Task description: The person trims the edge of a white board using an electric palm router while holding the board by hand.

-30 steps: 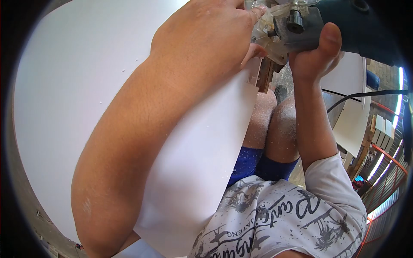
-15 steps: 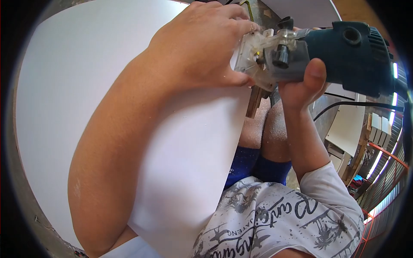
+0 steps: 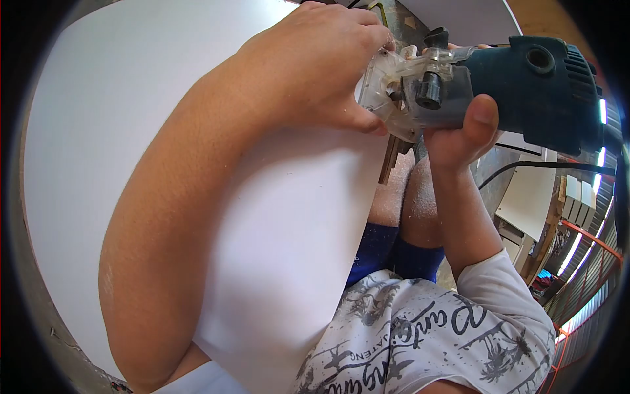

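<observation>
A dark teal trim router [image 3: 535,88] with a clear plastic base lies on its side, its base against the edge of a large white board [image 3: 295,223]. My right hand [image 3: 469,131] is wrapped around the router's lower body from below, thumb up its near side; its fingers are mostly hidden behind the tool. My left hand [image 3: 328,65] reaches across the board, thumb and fingers closed around the clear base plate [image 3: 380,85]. Black clamp knobs [image 3: 430,88] stick out of the base. The cutting bit is not clearly visible.
Below the router, a narrow brown wooden piece [image 3: 388,161] shows beside the board's edge. A black power cord [image 3: 551,164] trails from the router's rear at right. My dust-covered legs [image 3: 420,197] are close under the board's edge. White panels [image 3: 525,197] and orange metal rails [image 3: 594,240] stand farther right.
The router and my right hand have shifted very slightly downward and to the right. My left hand stays on the base, with its forearm moved a little.
</observation>
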Demonstrator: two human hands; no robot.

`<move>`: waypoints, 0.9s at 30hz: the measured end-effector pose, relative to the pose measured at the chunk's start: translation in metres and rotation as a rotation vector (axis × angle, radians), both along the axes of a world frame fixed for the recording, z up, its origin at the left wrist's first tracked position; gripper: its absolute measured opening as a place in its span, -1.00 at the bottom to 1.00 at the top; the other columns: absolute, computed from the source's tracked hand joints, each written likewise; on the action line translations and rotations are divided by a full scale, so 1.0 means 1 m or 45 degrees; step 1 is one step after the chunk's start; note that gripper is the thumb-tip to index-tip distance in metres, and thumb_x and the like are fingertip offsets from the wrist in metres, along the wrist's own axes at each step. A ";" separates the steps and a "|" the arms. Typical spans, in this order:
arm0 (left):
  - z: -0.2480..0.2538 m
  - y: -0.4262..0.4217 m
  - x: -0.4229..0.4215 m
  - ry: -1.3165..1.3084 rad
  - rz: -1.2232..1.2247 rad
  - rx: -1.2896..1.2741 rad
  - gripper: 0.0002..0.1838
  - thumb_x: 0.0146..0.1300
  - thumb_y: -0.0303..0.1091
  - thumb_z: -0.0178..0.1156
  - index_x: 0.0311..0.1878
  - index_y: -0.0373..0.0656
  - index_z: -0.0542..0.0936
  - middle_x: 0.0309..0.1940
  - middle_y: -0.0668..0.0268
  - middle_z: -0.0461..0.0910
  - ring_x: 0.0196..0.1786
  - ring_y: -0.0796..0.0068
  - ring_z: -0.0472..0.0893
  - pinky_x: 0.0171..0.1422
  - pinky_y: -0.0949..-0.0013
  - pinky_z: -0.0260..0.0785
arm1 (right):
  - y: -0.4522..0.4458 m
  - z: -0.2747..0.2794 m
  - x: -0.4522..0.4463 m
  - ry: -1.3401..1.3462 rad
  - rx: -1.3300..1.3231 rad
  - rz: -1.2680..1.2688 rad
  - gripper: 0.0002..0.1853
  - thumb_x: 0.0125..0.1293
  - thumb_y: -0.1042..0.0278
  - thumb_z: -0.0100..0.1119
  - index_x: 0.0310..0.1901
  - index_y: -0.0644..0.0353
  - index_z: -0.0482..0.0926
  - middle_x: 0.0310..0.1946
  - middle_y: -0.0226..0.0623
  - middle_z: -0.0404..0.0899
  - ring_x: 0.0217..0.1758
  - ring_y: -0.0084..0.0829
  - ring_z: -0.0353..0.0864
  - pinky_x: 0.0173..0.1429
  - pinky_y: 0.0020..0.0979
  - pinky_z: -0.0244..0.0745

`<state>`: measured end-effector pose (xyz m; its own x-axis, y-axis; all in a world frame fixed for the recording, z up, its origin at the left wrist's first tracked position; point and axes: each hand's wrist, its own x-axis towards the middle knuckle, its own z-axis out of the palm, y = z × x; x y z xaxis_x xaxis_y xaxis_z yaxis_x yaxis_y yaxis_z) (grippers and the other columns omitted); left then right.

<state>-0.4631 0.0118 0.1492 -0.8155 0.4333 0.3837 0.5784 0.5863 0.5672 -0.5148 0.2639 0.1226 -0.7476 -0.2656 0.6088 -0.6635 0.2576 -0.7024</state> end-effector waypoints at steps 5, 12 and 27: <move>-0.020 0.006 -0.007 0.107 0.054 0.050 -0.24 0.04 0.02 0.54 0.15 -0.41 0.60 0.07 -0.05 0.61 0.19 -0.05 0.60 0.38 0.07 0.39 | 0.002 -0.005 -0.008 0.034 -0.043 0.016 -0.19 0.31 -0.21 0.29 0.34 0.30 0.37 0.12 -0.02 0.61 0.15 -0.20 0.68 0.27 -0.15 0.64; -0.016 0.005 -0.008 0.043 0.080 0.009 -0.27 0.08 -0.03 0.52 0.17 -0.45 0.60 0.11 -0.08 0.60 0.20 -0.07 0.59 0.39 0.07 0.41 | 0.003 -0.005 -0.023 -0.002 -0.093 0.113 -0.22 0.30 -0.20 0.30 0.32 0.29 0.39 0.11 -0.06 0.62 0.13 -0.21 0.70 0.24 -0.16 0.67; -0.029 0.019 -0.008 0.068 0.233 -0.092 -0.21 0.22 -0.06 0.45 0.32 -0.52 0.52 0.20 -0.12 0.59 0.24 -0.07 0.59 0.42 0.09 0.41 | -0.015 -0.004 -0.027 -0.281 -0.485 0.105 -0.41 0.34 -0.09 0.26 0.11 0.34 0.54 -0.01 -0.17 0.66 0.02 -0.29 0.74 0.14 -0.19 0.71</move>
